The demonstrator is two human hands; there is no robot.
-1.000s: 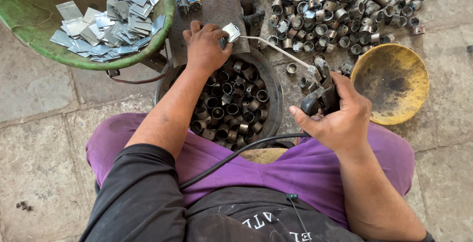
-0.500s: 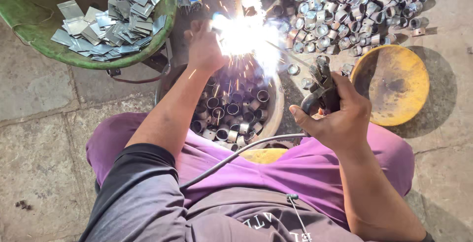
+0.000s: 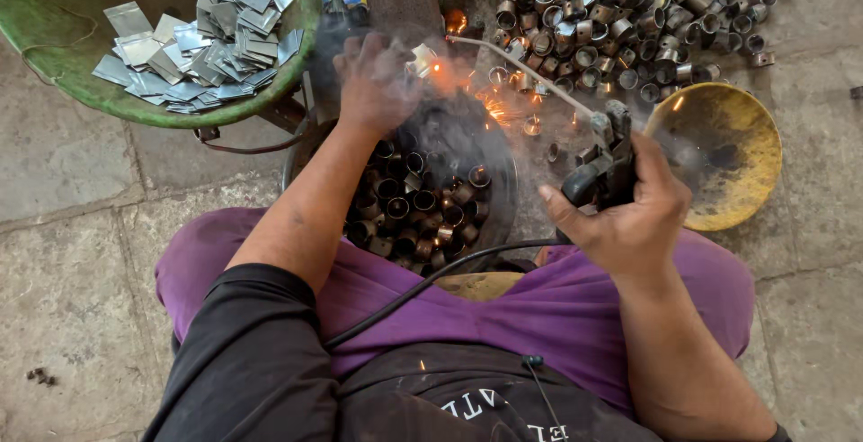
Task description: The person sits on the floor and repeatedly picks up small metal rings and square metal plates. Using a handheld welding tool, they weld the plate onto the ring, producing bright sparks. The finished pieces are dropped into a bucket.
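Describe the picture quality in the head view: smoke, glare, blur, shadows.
Head view: grey smoke veils the left hand and the small metal piece at its fingertips, softening their edges; orange sparks glare beside the welding rod; the right hand and electrode holder are sharp; daylight is soft and even, shadows faint; the yellow bowl shows no glare.

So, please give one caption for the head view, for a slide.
Left hand steadies a small metal piece amid smoke; right hand grips the welding holder.
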